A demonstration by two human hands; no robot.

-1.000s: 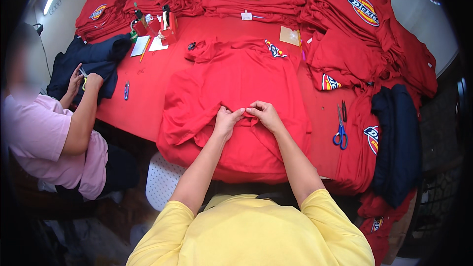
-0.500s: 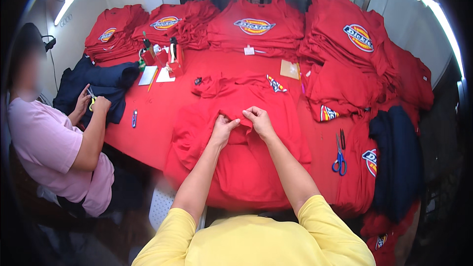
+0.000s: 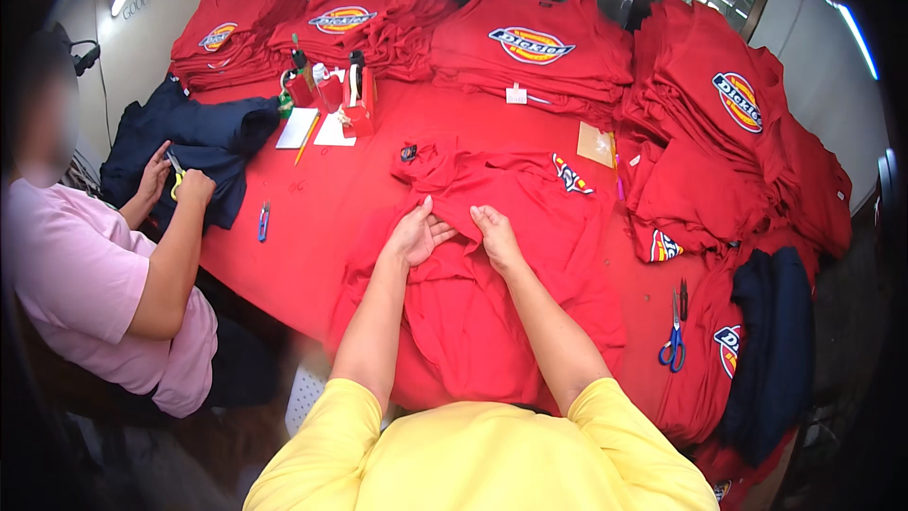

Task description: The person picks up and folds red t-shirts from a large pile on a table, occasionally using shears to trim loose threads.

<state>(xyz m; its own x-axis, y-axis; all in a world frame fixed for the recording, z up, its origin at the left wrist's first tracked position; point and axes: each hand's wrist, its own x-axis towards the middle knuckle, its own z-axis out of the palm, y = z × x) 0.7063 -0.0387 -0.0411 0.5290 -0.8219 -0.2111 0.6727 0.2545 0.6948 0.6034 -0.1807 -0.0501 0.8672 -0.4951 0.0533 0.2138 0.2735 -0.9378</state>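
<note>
A red T-shirt (image 3: pixel 473 322) lies rumpled on the table in front of me, part of its printed logo (image 3: pixel 571 173) showing at the far right of it. My left hand (image 3: pixel 420 236) rests at a raised fold of the cloth, thumb up and fingers stretched apart. Beside it, my right hand (image 3: pixel 497 238) pinches the shirt's fabric between thumb and fingers. Dark bunched bits sit at the shirt's far left corner. Which part of the shirt the right hand grips, I cannot tell.
Stacks of red shirts (image 3: pixel 534 47) line the table's far side. To the right lie blue-handled scissors (image 3: pixel 673 345), black thread snips (image 3: pixel 683 298) and dark folded cloth (image 3: pixel 771 341). At left, a co-worker (image 3: pixel 104 274) holds yellow-handled scissors over dark cloth; a cutter (image 3: pixel 264 220) lies nearby.
My left hand has gone from pinching the cloth to spread fingers. My right hand still pinches the shirt. The whole view has shifted, so most things sit further right.
</note>
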